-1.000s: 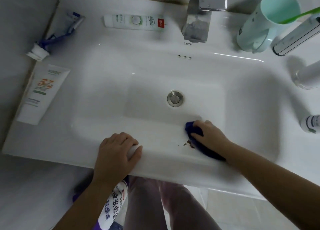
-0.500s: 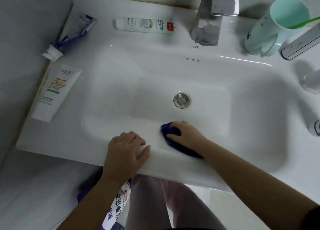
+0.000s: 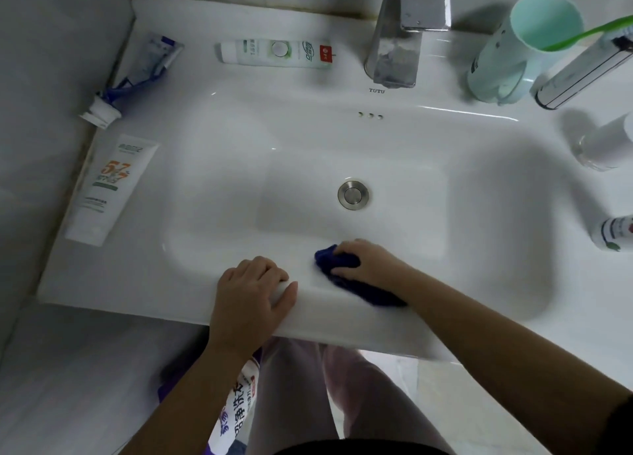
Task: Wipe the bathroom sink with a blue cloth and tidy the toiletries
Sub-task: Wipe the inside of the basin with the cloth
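Head view: my left hand point(image 3: 251, 293) grips the sink point(image 3: 137, 276) by its front rim, likely bracing me. My right hand point(image 3: 370, 262), just beside it, clamps the blue cloth point(image 3: 330, 257) against the basin's near wall. Three tubes lie untidied on the rim: crumpled toothpaste point(image 3: 137, 77), orange-printed tube point(image 3: 109, 187), green-labelled tube point(image 3: 277, 54). One cup point(image 3: 507, 64) holds one toothbrush point(image 3: 582, 38).

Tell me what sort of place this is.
Most likely a home bathroom: a white sink with a chrome faucet, a squeezed toothpaste tube on its rim, and a mint cup holding a green toothbrush.
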Demonstrator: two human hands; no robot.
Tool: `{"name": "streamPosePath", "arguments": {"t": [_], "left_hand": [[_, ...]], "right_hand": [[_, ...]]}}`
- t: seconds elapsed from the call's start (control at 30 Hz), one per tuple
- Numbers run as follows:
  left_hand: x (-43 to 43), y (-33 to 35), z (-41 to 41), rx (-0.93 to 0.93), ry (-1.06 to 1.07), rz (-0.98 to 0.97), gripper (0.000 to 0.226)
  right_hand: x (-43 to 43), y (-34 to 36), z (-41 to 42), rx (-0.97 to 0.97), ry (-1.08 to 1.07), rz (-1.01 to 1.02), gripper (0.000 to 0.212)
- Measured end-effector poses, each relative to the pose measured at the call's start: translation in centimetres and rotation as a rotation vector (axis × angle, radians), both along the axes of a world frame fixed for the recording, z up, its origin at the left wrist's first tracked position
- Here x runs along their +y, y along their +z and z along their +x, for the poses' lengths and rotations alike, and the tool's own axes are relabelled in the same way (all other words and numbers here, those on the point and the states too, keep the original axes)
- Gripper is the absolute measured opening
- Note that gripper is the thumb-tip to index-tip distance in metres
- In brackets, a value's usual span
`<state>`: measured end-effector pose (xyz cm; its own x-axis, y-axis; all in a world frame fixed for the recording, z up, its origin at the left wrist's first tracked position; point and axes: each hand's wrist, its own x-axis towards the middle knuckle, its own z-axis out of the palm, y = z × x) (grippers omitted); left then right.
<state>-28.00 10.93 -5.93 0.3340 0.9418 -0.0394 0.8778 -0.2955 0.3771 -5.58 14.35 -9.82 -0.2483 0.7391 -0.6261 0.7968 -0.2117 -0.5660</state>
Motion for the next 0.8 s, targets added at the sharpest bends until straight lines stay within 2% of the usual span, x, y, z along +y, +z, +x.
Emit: {"name": "streamPosePath", "arguments": {"t": [0.07, 0.1, 0.23, 0.3, 0.37, 0.47, 0.57, 0.7, 0.8], "left_hand": [[0.0, 0.0, 0.0, -0.007, 0.001, 0.003, 0.031], [0.0, -0.1, 0.0, -0.009, 0.002, 0.002, 0.031], [0.1, -0.1, 0.0, -0.015, 0.015, -0.007, 0.030], [0.0, 0.0, 0.0, -0.024, 0.021, -0.017, 0.030], [-0.1, 0.1, 0.0, -0.066, 0.020, -0.032, 0.031], [0.1, 0.6, -1.0, -0.135, 0.026, -0.027, 0.036], [1.1, 1.4, -4.7, -0.019, 0.027, 0.112, 0.037], [2.3, 0.8, -10.3, 0.085, 0.051, 0.182, 0.036], [2.2, 0.1, -10.9, 0.086, 0.051, 0.185, 0.033]], "right_hand": [[-0.9, 1.8, 1.9, 0.021, 0.009, -0.006, 0.034], [-1.8, 2.6, 4.3, -0.027, -0.011, -0.012, 0.032], [-4.2, 3.4, 13.4, -0.396, -0.036, -0.011, 0.032], [-2.9, 1.7, 11.9, -0.366, -0.095, 0.068, 0.032], [-0.7, -0.2, 6.7, -0.272, -0.115, 0.097, 0.035], [2.1, -0.9, -3.4, -0.031, 0.003, 0.070, 0.037], [2.2, 1.1, -6.5, 0.072, 0.127, 0.064, 0.036], [0.8, 0.6, -1.2, -0.066, 0.068, 0.046, 0.035], [2.7, -1.1, -3.5, -0.151, -0.035, 0.159, 0.037]]}}
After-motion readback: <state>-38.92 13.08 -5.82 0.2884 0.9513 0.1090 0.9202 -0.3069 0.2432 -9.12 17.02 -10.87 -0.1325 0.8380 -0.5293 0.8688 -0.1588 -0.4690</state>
